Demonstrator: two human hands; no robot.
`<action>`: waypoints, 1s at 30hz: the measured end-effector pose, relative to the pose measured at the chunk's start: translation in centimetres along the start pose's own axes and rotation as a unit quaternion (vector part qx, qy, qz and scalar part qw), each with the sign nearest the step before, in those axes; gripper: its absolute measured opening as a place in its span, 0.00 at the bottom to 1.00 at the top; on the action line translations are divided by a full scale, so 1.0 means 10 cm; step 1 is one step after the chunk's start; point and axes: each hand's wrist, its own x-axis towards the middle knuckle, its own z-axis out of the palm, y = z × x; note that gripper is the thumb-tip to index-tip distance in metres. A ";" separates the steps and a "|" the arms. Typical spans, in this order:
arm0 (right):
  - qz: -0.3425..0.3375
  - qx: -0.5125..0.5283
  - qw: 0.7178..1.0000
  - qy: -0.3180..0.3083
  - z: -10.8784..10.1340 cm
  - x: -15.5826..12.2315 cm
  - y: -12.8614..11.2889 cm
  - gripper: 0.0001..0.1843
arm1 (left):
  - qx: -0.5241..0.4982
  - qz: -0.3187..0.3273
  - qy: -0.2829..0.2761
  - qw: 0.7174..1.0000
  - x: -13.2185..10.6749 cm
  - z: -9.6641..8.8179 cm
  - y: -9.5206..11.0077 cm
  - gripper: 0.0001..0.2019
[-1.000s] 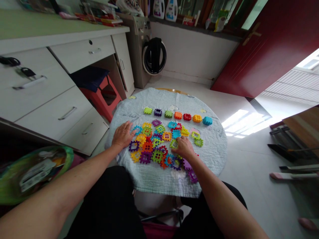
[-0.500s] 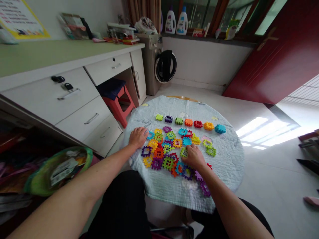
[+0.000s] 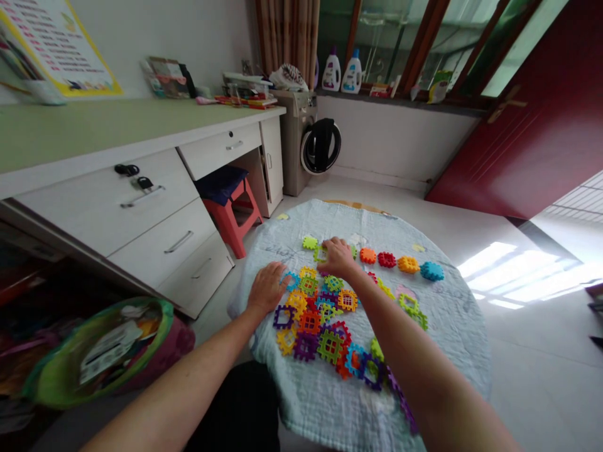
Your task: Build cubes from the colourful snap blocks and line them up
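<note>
A round table under a pale blue cloth (image 3: 438, 351) carries a heap of coloured plastic interlocking tiles (image 3: 325, 323). Along the far side runs a row of assembled blocks (image 3: 398, 262): lime, orange, red, yellow-orange and blue. My right hand (image 3: 336, 256) reaches over the heap to that row, its fingers closed round a light green tile (image 3: 321, 253) next to the lime block (image 3: 309, 242). My left hand (image 3: 267, 287) lies flat on the cloth with spread fingers at the heap's left edge, touching a blue tile (image 3: 288, 280).
A white desk with drawers (image 3: 141, 207) stands to the left, with a red stool (image 3: 233, 210) under it. A green-rimmed bag (image 3: 101, 351) lies on the floor at lower left. A washing machine (image 3: 308, 144) is behind the table and a dark red door (image 3: 532, 125) to the right.
My right hand has left the middle of the heap and reached forward to the far row with a light green tile. The left hand stays put. The camera has tilted up.
</note>
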 end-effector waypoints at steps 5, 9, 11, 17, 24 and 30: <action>0.015 -0.026 0.999 -0.022 0.15 0.71 -0.12 0.29 | -0.005 -0.004 -0.001 1.000 0.00 0.02 -0.01 0.21; 0.014 -0.052 0.997 -0.055 0.31 0.93 -0.07 0.30 | -0.002 -0.007 -0.002 1.000 -0.01 0.01 0.00 0.21; 0.010 -0.057 0.997 -0.060 0.38 0.98 -0.07 0.30 | 0.000 -0.007 -0.002 1.000 -0.01 0.02 0.00 0.21; 0.006 -0.069 0.995 -0.072 0.53 1.08 -0.10 0.26 | 0.001 -0.004 0.013 1.000 -0.02 0.06 -0.02 0.20; -0.001 -0.071 0.995 -0.064 0.55 1.06 -0.09 0.26 | 0.005 -0.006 0.008 1.000 -0.03 0.08 -0.03 0.21; 0.007 -0.062 0.996 -0.067 0.56 1.06 -0.10 0.25 | 0.005 -0.006 0.011 1.000 -0.03 0.08 -0.02 0.20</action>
